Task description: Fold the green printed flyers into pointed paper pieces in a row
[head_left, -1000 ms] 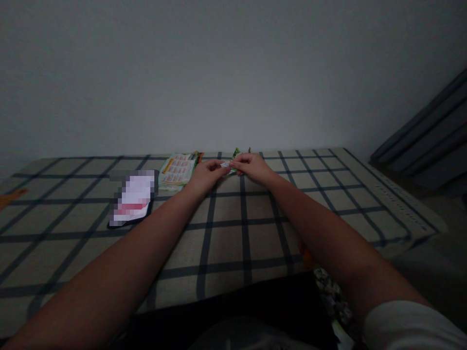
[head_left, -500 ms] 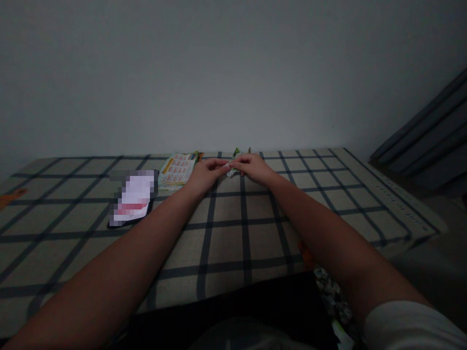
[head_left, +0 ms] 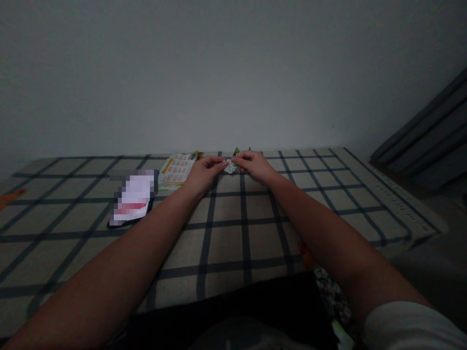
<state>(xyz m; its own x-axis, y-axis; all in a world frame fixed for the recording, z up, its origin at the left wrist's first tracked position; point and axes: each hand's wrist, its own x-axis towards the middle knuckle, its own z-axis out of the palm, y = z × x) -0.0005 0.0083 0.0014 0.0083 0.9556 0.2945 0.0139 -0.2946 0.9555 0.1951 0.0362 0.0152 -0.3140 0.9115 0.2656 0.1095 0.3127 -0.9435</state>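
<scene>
Near the far edge of the table, my left hand (head_left: 206, 174) and my right hand (head_left: 254, 166) meet over a small folded piece of paper (head_left: 230, 168). It is whitish with printed marks and comes to a point toward me. Thumb and fingers of each hand pinch one side of it. Just behind my right hand, a green printed scrap (head_left: 237, 151) shows in part; whether it belongs to the same paper I cannot tell. A stack of printed leaflets (head_left: 177, 170) lies left of my left hand.
A phone (head_left: 133, 199) with a lit, blurred screen lies left of my left forearm. The checked tablecloth (head_left: 226, 243) covers the table, which meets a grey wall (head_left: 233, 78). Orange tassels (head_left: 12, 198) hang at the left, and a dark curtain (head_left: 430, 136) is at the right.
My fingers have shifted slightly apart on the folded paper, and more of its pointed face shows between them. The phone and leaflets have stayed put.
</scene>
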